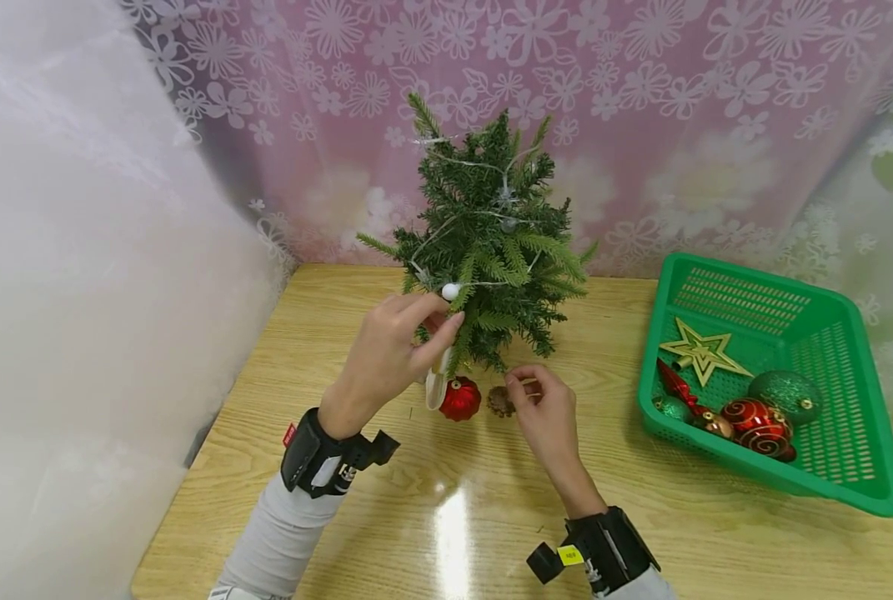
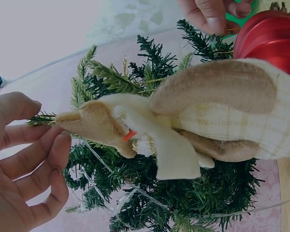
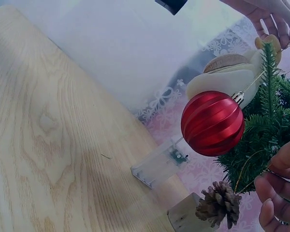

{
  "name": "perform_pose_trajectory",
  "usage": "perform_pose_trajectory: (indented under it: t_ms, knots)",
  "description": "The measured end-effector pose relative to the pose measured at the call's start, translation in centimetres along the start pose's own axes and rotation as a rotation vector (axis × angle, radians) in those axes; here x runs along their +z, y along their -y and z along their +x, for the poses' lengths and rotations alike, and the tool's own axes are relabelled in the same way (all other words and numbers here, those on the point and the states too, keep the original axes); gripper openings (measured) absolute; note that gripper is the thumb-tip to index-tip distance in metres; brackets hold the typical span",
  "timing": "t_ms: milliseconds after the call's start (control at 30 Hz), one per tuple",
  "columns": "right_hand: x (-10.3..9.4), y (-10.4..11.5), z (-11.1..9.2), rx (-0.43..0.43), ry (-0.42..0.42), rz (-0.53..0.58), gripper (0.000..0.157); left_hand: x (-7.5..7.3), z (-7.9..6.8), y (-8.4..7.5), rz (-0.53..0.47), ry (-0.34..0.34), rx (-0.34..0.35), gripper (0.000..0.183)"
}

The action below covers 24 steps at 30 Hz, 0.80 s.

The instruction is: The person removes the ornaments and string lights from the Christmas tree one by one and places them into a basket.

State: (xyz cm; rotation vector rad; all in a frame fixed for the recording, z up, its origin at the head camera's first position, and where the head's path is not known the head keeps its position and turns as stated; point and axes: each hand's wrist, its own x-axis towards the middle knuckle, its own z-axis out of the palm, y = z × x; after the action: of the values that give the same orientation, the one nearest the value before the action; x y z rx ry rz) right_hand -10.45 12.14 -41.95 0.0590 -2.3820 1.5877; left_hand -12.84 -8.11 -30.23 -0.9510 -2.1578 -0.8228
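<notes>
The small artificial Christmas tree (image 1: 491,250) stands upright, wound with a clear string of lights. My left hand (image 1: 397,346) is at its left side, thumb and fingers pinching a green branch tip (image 2: 40,119) beside the brown hat of a plush ornament (image 2: 217,113). That ornament, cream and brown, hangs along the branches. A ribbed red ball (image 3: 212,123) hangs close by it on a gold cord. Low at the front, my right hand (image 1: 551,412) pinches the gold loop (image 3: 241,169) of a pinecone (image 3: 220,205), which dangles below the fingertips.
To the right sits a green plastic basket (image 1: 851,400) holding a gold star (image 1: 704,350), a green glitter ball (image 1: 784,396), red swirl-patterned ornaments (image 1: 757,425) and others. A clear box (image 3: 157,166) lies near the tree's base. Behind the wooden table (image 1: 386,533) hangs a pink floral curtain (image 1: 326,150).
</notes>
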Motion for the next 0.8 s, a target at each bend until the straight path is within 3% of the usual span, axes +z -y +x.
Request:
perform_pose_trajectory:
  t_ms: [467, 800]
  knots:
    - [-0.3, 0.2, -0.2, -0.095, -0.014, 0.049, 0.008, 0.1, -0.1, 0.0, 0.005, 0.010, -0.004, 0.008]
    - [-1.9, 0.2, -0.9, -0.094, -0.022, 0.106, 0.013, 0.1, -0.2, 0.0, -0.005, 0.001, -0.010, 0.008]
